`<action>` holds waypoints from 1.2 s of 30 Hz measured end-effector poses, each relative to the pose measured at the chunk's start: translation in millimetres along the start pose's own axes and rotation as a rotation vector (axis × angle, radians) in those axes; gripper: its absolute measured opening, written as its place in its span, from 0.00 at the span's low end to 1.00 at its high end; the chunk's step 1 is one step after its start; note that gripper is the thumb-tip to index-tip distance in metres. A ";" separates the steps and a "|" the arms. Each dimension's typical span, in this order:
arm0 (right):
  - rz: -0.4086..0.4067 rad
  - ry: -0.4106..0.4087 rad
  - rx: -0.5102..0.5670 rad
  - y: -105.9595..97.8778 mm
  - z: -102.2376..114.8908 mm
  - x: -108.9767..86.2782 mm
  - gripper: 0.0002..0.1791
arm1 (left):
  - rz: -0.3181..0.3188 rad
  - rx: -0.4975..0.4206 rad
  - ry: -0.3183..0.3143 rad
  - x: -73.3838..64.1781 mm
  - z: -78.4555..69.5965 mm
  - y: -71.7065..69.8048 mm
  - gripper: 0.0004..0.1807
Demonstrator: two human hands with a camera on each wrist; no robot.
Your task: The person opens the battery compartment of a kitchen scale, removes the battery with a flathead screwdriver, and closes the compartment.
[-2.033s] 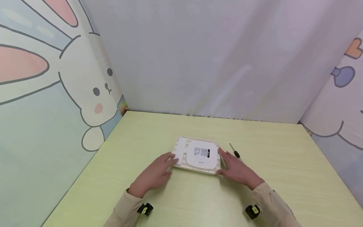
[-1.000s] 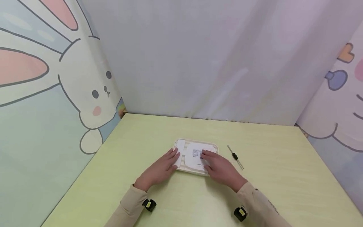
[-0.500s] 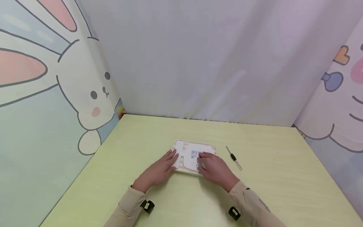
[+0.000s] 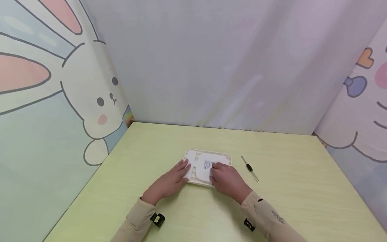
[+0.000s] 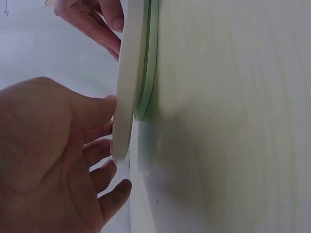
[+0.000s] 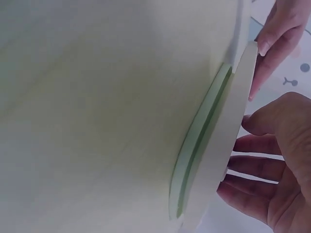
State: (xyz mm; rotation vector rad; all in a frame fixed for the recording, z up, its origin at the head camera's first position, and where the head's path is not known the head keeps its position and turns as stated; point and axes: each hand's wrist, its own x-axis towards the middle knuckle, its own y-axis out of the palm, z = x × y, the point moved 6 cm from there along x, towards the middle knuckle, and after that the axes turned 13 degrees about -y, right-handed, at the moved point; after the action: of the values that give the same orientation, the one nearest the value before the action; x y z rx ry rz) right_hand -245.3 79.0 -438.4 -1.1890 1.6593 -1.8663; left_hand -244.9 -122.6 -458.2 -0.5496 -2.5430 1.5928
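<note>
A flat white device (image 4: 202, 173) with rounded corners lies on the table, its underside with a printed label (image 4: 207, 164) facing up. In the wrist views a pale green layer (image 5: 148, 73) shows beneath its white body (image 6: 214, 160). My left hand (image 4: 171, 179) rests on the white strip (image 4: 190, 158) at the device's left end, thumb near the front edge. On the raised middle panel lies my right hand (image 4: 228, 179), fingertips touching it beside the label. The right hand covers the panel's right part. In the right wrist view its fingers look extended against the surface.
A thin screwdriver (image 4: 249, 167) with a black middle grip lies to the right of the device. The light yellow-green table (image 4: 151, 141) ends at a pale curtain (image 4: 193, 67) behind. Cartoon-printed walls (image 4: 36, 141) stand at both sides.
My right hand has moved left from the device's right edge onto its middle panel, and its fingers have bent. The left hand has shifted slightly onto the strip. In the last half second little differs.
</note>
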 end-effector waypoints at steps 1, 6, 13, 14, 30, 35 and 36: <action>0.008 -0.018 -0.027 0.0 1.5 0.4 0.07 | 0.000 -0.003 0.002 -0.6 -0.7 -0.5 0.31; 0.070 -0.067 -0.116 0.7 6.5 3.5 0.06 | 0.002 -0.010 -0.006 -1.2 -0.3 -1.0 0.31; 0.128 -0.092 -0.159 2.7 12.0 6.6 0.07 | -0.002 -0.003 -0.019 0.1 1.9 0.0 0.31; 0.136 -0.095 -0.164 3.0 12.8 6.9 0.07 | 0.000 -0.008 -0.019 0.0 2.0 0.1 0.31; 0.196 -0.107 -0.229 4.4 21.7 15.1 0.05 | -0.006 -0.005 -0.011 0.3 2.7 0.0 0.31; 0.193 -0.111 -0.224 4.3 22.6 15.3 0.03 | -0.003 -0.003 -0.006 -1.4 1.0 -1.6 0.30; 0.191 -0.111 -0.228 4.2 22.7 15.4 0.03 | -0.007 -0.002 -0.004 -1.6 0.7 -2.1 0.31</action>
State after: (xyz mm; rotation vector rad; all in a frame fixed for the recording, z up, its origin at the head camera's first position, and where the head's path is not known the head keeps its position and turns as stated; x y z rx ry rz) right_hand -237.4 52.4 -438.2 -1.1511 1.8882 -1.5027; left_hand -244.1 -124.6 -456.5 -0.5382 -2.5465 1.5909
